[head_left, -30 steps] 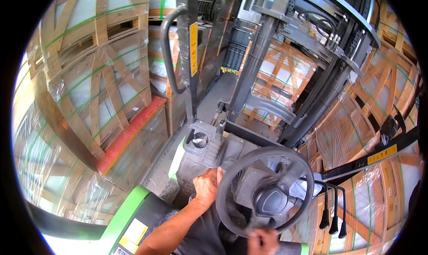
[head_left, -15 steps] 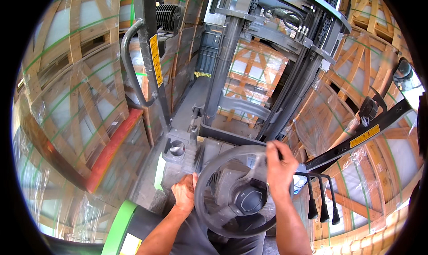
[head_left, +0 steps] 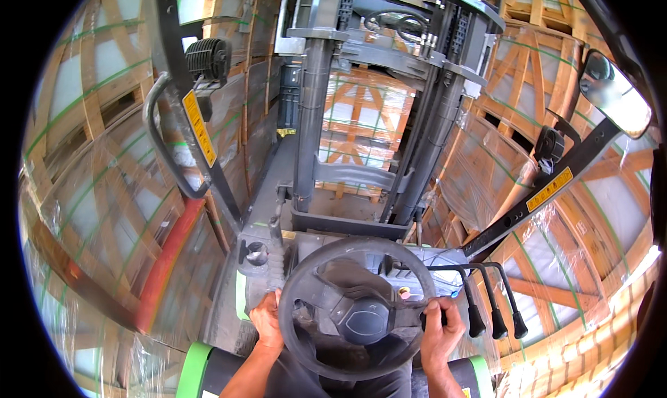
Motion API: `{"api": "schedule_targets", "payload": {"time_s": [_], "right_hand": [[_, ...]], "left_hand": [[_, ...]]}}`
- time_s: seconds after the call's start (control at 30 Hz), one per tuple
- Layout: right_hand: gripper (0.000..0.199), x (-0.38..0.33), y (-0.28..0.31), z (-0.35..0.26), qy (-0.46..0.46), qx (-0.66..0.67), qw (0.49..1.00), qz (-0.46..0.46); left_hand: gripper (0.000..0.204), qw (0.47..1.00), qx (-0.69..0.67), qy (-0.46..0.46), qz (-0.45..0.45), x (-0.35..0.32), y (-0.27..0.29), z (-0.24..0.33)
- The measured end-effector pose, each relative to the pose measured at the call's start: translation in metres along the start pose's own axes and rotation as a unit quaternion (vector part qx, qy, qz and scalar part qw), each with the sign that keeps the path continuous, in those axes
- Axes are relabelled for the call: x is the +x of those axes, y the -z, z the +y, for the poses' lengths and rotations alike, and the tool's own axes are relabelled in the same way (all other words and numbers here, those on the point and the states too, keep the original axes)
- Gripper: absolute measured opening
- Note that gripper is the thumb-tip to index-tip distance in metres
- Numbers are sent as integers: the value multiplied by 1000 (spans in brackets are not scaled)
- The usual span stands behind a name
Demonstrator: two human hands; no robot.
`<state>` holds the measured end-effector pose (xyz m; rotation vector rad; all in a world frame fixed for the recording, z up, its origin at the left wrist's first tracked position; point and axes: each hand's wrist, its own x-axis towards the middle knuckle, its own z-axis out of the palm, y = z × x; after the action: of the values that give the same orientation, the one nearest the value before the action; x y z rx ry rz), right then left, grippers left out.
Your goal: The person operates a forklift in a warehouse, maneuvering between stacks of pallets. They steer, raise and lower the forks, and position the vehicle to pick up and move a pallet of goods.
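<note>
Wheel [head_left: 367, 321] at lower centre; right hand [head_left: 443, 323] closed on its right side; left hand [head_left: 267, 319] curled at its left rim, grip unclear; steering seems partway, remainder untold; 3 levers [head_left: 498, 325], lower right, untouched; crate [head_left: 358, 106], upper centre, beyond the mast [head_left: 314, 120].

Lighting: bright daylight. Glare: rounded dark-framed mirror [head_left: 631, 111], washed white; clear plastic wrap [head_left: 147, 358] glints. Shadow: lies beneath round black steering wheel [head_left: 367, 321]. Blur: smudge over mirror. Distortion: bowed edges, black fisheye rim.
</note>
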<state>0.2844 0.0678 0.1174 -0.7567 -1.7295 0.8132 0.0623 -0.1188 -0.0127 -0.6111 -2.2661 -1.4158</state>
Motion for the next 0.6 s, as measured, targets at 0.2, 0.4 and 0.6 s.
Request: {"api": "schedule_targets", "payload": {"time_s": [0.2, 0.4, 0.6], "right_hand": [[10, -26, 15, 7, -5, -38, 999, -5], [7, -40, 21, 4, -11, -21, 1000, -8], [7, -48, 25, -1, -10, -18, 1000, -6]], "left_hand": [[38, 1000, -7, -21, 16, -4, 4, 3], [9, 1000, -5, 9, -12, -8, 18, 5], [13, 999, 23, -39, -21, -6, 25, 11]]}}
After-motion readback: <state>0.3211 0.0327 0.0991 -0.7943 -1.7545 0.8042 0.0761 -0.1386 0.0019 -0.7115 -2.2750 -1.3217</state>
